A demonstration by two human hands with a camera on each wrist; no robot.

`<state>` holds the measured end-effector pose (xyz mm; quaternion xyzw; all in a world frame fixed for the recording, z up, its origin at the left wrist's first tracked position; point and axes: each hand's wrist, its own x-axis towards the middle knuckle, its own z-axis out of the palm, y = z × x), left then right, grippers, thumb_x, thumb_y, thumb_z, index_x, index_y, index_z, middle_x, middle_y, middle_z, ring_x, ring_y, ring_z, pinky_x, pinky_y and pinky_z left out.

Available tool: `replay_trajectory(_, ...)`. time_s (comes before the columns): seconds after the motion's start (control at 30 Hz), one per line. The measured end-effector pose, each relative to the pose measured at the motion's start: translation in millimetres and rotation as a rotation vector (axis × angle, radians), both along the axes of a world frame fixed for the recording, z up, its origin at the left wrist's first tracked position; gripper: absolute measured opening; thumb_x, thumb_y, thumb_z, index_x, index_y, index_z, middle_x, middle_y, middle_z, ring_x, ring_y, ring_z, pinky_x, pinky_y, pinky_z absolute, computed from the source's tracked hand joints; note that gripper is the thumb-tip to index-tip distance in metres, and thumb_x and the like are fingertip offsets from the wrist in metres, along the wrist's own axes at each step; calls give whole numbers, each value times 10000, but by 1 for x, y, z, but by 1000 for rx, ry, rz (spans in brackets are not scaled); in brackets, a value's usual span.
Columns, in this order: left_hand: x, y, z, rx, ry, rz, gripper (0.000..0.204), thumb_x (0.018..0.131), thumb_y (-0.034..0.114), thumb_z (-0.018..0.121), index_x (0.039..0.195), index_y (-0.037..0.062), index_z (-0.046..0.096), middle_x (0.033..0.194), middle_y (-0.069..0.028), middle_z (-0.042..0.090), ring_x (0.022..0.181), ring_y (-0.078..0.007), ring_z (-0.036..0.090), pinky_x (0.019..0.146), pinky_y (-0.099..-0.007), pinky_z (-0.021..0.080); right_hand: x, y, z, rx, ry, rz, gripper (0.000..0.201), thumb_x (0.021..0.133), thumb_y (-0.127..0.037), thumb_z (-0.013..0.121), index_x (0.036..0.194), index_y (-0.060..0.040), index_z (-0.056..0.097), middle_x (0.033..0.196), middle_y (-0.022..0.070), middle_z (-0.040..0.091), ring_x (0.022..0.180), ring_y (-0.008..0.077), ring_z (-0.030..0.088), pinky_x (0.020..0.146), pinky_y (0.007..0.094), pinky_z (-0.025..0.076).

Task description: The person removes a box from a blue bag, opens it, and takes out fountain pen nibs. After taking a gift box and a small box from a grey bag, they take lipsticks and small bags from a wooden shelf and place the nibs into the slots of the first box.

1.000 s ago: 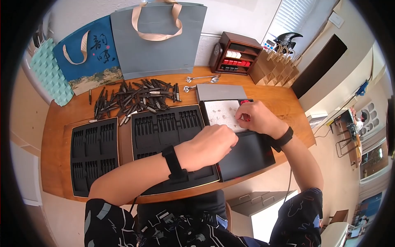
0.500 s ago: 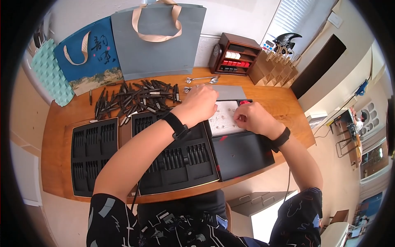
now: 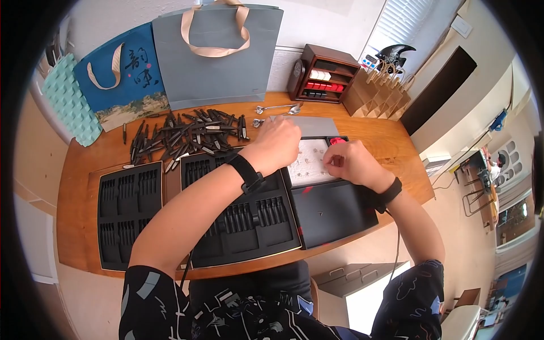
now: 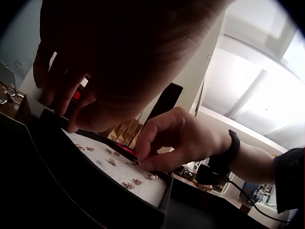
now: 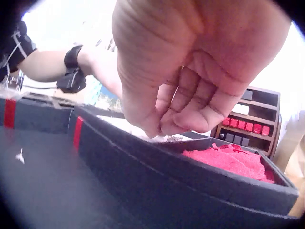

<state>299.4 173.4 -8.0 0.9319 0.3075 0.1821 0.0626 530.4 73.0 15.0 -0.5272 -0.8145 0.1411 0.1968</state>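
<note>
Near the table's right end sits an open black box holding a white pad dotted with several small gold-toned earrings. My right hand is over the pad's right side, thumb and index fingertips pinching a tiny earring at the pad's surface. My left hand reaches over the pad's upper left edge, its fingers extended downward and the thumb tip close to the pad's border. Red cloth fills a compartment beside the pad. In front lies the black lid, with one tiny pale piece on it.
Two black slotted trays cover the left and middle of the table. Behind them lies a heap of dark pen-like pieces. Paper bags, a small wooden shelf, metal spoons and a grey lid stand or lie farther back.
My left hand has moved up and away from above the black lid to the pad's upper left edge, uncovering the tiny pale piece. My right hand has stayed at the pad's right side.
</note>
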Motion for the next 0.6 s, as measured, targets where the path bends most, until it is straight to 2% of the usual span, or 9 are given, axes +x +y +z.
replay_trajectory(0.03, 1, -1, -2, 22, 41, 4, 167, 846, 117, 727, 935, -7, 793, 1018, -220, 729, 1050, -405, 680, 930, -513, 553, 1, 1, 3, 1, 1, 0, 91, 825, -15, 803, 906, -24, 761, 788, 81, 730, 706, 189, 713, 706, 310, 577)
replay_trajectory(0.1, 5, -3, -5, 23, 61, 20, 179, 856, 127, 727, 932, -19, 796, 1028, -221, 728, 1088, -405, 659, 960, -520, 524, 1, 2, 9, -136, 89, -60, 93, 847, -31, 810, 934, -25, 779, 783, 33, 734, 716, 107, 685, 710, 275, 564)
replay_trajectory(0.13, 7, -4, -5, 22, 79, 37, 193, 865, 137, 728, 929, -31, 798, 1038, -221, 728, 1127, -405, 637, 991, -527, 494, 0, 1, 13, -135, 89, -60, 93, 847, -31, 810, 934, -25, 779, 783, 33, 734, 716, 107, 685, 710, 275, 564)
replay_trajectory(0.2, 12, -5, -3, -13, 87, 56, 205, 876, 148, 726, 921, -39, 797, 1039, -222, 728, 1137, -408, 631, 994, -529, 474, 0, 1, 20, -267, 185, -191, 92, 860, -42, 802, 947, -16, 788, 800, 8, 736, 732, 71, 665, 709, 262, 556)
replay_trajectory(0.3, 15, -1, -4, -59, 97, 82, 222, 891, 165, 720, 906, -42, 797, 1030, -226, 728, 1144, -411, 625, 983, -527, 448, 2, 1, 24, -289, 204, -196, 121, 847, -44, 797, 948, 19, 777, 824, 60, 763, 751, 103, 699, 726, 278, 575)
replay_trajectory(0.6, 19, -2, -1, -138, 146, 82, 227, 888, 187, 698, 885, -16, 799, 1000, -223, 735, 1047, -404, 668, 964, -552, 435, 11, 23, 14, -289, 181, -161, 133, 879, -51, 783, 993, 13, 758, 867, 28, 754, 797, 87, 691, 781, 265, 572)
